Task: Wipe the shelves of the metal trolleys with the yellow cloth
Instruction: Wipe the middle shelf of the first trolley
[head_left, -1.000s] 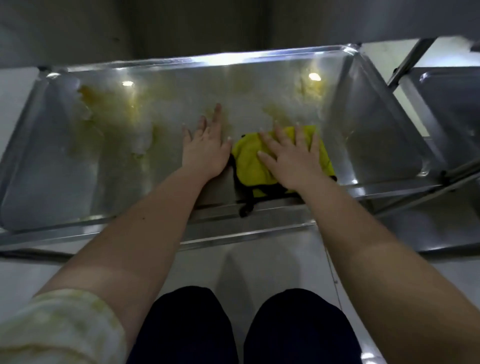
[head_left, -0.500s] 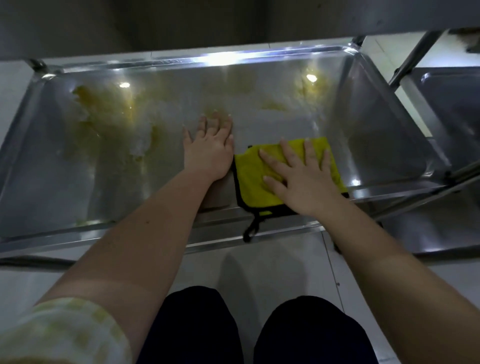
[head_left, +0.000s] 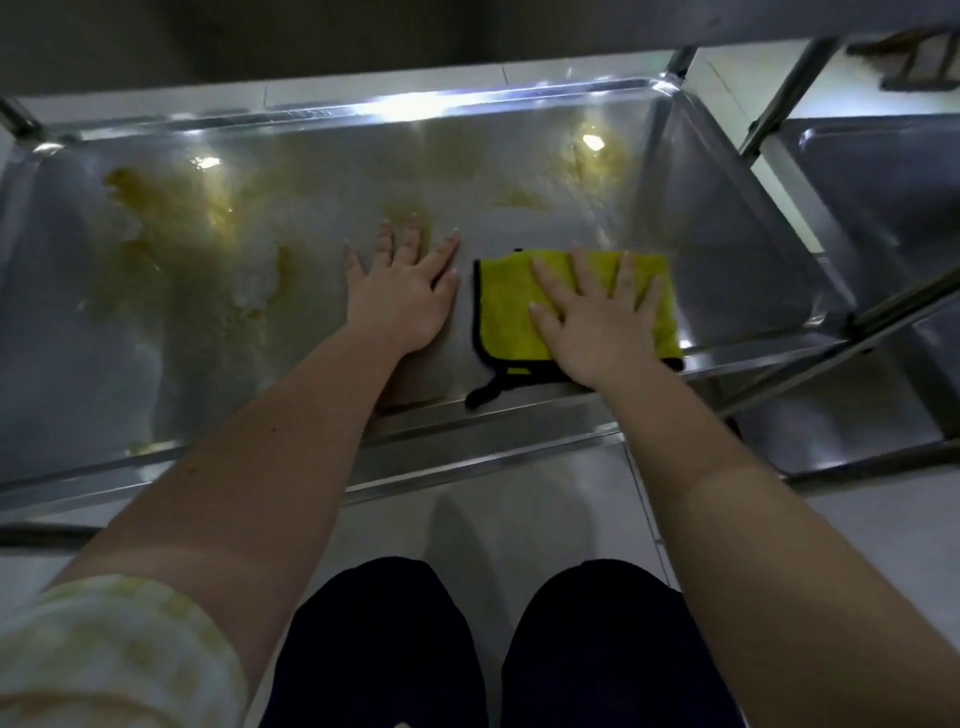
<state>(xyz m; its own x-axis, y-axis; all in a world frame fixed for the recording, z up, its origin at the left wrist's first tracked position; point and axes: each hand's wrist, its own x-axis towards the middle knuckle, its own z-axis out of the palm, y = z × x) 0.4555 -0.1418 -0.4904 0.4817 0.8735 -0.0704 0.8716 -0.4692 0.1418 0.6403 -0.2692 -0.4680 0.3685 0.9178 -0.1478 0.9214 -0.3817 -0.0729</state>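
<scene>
Shelf (head_left: 727, 249) with cloth (head_left: 504, 306) and smears (head_left: 150, 202)
The shelf, a rimmed metal tray, carries yellowish smears and a white patch (head_left: 254, 270) across its left and far parts. The yellow cloth lies flat near the front rim, right of centre. The left hand (head_left: 402, 291) rests flat just beside it, not touching.

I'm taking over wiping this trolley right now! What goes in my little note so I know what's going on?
Left hand: flat, fingers spread, resting on the bare shelf.
Right hand: flat, pressing the yellow cloth, which lies near the shelf's front right.
Done: the metal around the cloth looks fairly clean.
Left: yellowish smears across the left half, a stain near the far right corner, then the second trolley on the right.
</scene>
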